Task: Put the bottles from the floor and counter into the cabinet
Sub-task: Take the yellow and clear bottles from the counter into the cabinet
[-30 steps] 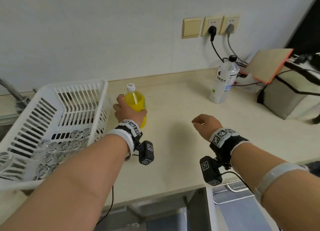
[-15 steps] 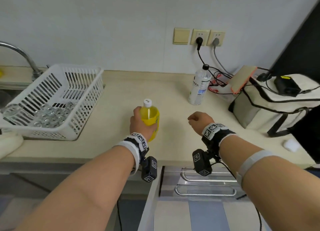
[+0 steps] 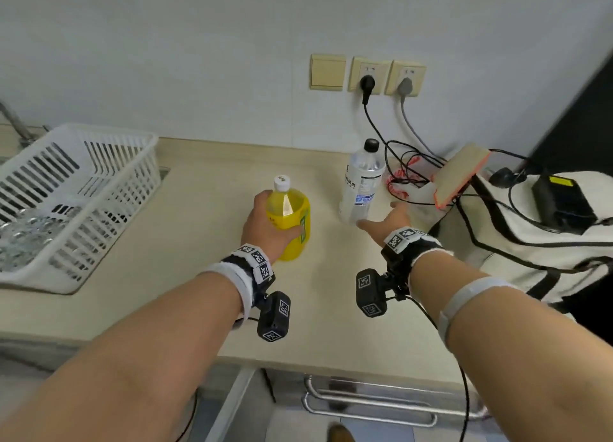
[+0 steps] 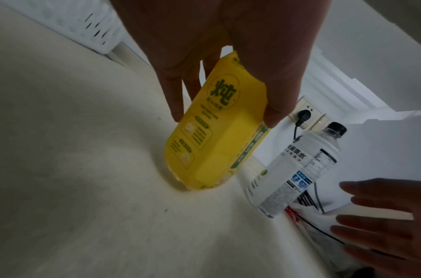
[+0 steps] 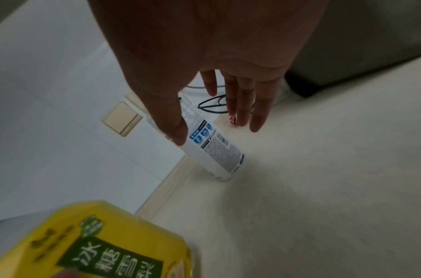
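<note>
- The left hand (image 3: 265, 224) has its grip clamped round the yellow bottle (image 3: 292, 216), which stands upright mid-surface (image 3: 199, 209).
- The right hand (image 3: 386, 222) has its grip spread apart, fingers straight, just short of the clear water bottle (image 3: 361, 184) at the yellow one's 2 o'clock.
- To do this well: wrap the label band low and keep the bottle upright.
- Steer clear of the cables (image 3: 408, 163) at its 3 o'clock.
- Lift straight up, so neither bottle knocks the other.
</note>
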{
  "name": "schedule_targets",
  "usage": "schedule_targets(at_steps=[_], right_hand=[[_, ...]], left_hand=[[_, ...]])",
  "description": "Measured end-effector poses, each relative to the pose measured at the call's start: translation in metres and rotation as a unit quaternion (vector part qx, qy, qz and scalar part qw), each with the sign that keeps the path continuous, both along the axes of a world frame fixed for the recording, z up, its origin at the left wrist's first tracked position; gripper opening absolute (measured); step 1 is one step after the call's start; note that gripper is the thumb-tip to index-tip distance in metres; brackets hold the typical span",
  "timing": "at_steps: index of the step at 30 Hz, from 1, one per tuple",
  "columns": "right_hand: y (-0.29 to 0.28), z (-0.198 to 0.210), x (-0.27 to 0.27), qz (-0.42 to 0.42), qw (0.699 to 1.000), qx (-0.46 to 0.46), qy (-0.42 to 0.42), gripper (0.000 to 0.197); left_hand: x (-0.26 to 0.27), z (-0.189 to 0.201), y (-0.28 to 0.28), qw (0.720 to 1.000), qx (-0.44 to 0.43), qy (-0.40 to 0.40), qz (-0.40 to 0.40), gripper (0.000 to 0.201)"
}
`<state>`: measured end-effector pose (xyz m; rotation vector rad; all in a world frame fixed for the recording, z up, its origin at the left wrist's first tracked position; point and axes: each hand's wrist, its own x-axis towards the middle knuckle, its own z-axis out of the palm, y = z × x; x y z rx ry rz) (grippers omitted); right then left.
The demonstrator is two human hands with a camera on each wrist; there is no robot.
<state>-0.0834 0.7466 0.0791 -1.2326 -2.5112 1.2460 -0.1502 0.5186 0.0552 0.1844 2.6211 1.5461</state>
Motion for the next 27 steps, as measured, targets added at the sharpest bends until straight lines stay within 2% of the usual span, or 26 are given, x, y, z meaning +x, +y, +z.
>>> schedule_targets(at_steps=[7, 13, 20, 24, 27], right_hand=[[0.054, -0.018, -0.079, 0.025, 0.991, -0.095, 0.094, 0.116], [0.054, -0.020, -0.097, 0.118, 0.983, -0.088, 0.110, 0.093], [-0.028, 0.014, -0.102, 0.232, 0.953, -0.117, 0.159, 0.098], [-0.102, 0.036, -0.083, 0.291, 0.941, -0.089, 0.151, 0.097], [-0.163, 0.044, -0.054, 0.303, 0.937, -0.078, 0.155, 0.093]], left_hand=[[-0.036, 0.002, 0.032, 0.996, -0.059, 0.000, 0.070, 0.090], [-0.040, 0.000, 0.022, 0.991, -0.076, 0.007, 0.113, 0.087], [-0.011, 0.016, -0.028, 0.985, -0.078, 0.021, 0.155, 0.085], [0.020, 0.030, -0.094, 0.982, -0.062, 0.037, 0.177, 0.087], [0.051, 0.037, -0.162, 0.979, -0.049, 0.051, 0.190, 0.093]])
